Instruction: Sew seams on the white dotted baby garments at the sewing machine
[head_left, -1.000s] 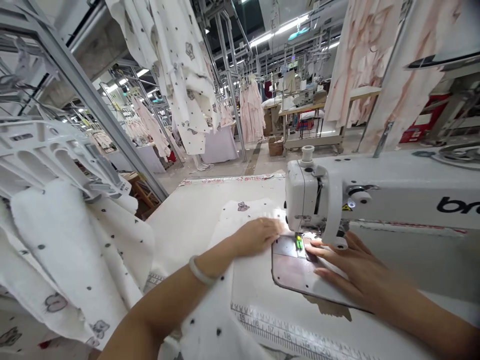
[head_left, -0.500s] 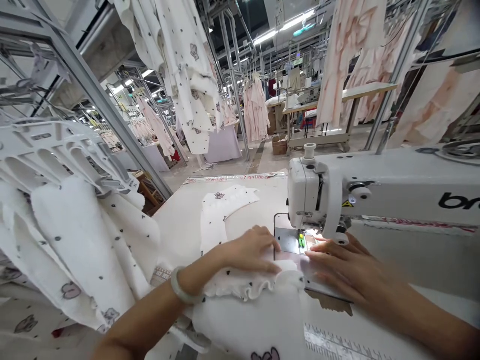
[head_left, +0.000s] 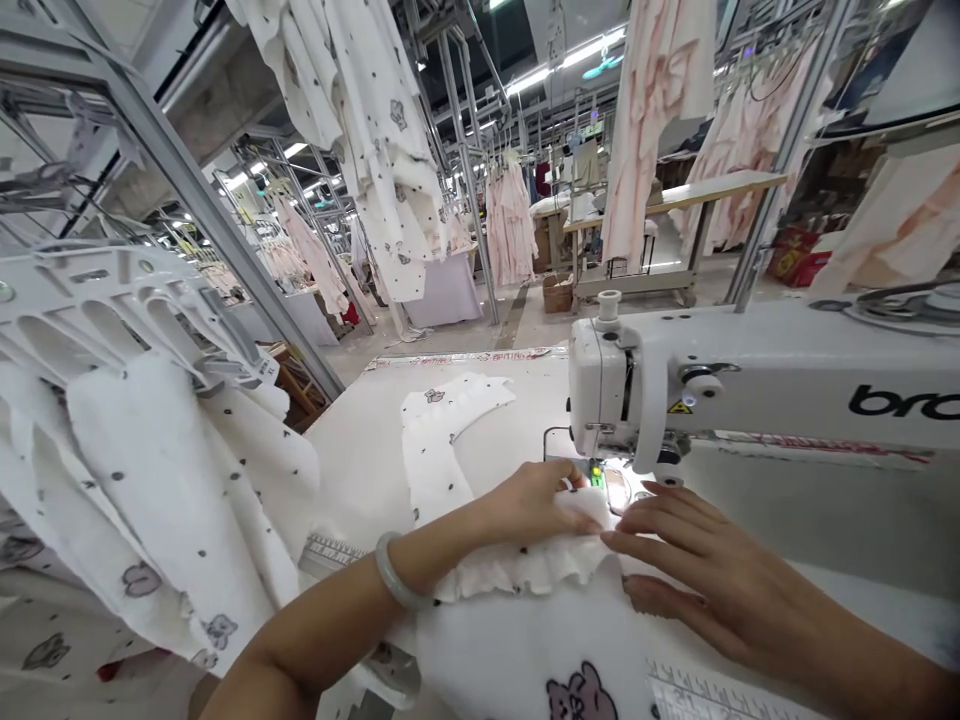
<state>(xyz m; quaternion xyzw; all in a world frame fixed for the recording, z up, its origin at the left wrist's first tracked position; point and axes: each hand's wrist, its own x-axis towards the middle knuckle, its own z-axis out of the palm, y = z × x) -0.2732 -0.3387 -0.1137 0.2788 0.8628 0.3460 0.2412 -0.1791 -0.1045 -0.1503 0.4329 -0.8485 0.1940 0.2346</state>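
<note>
A white fleecy garment piece point(head_left: 525, 630) with a ruffle and a bear print lies on the sewing table, its upper edge close to the presser foot of the white sewing machine point(head_left: 600, 385). My left hand point(head_left: 544, 500), with a pale bangle at the wrist, pinches that edge just left of the green-marked foot point(head_left: 596, 474); thumb and fingers come together on the cloth. With fingers stretched out, my right hand point(head_left: 690, 565) lies at the right side of the piece, fingertips by the needle area. Part of the cloth edge is hidden under my left hand.
A curved white fabric piece point(head_left: 435, 450) lies on the table behind my left arm. White printed pieces hang from a clip hanger point(head_left: 135, 290) at the left. A printed ruler point(head_left: 720, 695) runs along the table front. Pink garments point(head_left: 510, 220) hang farther back.
My left hand has moved right and forward, bringing the ruffled piece up to the presser foot. My right hand has shifted slightly and now rests against the piece's right side.
</note>
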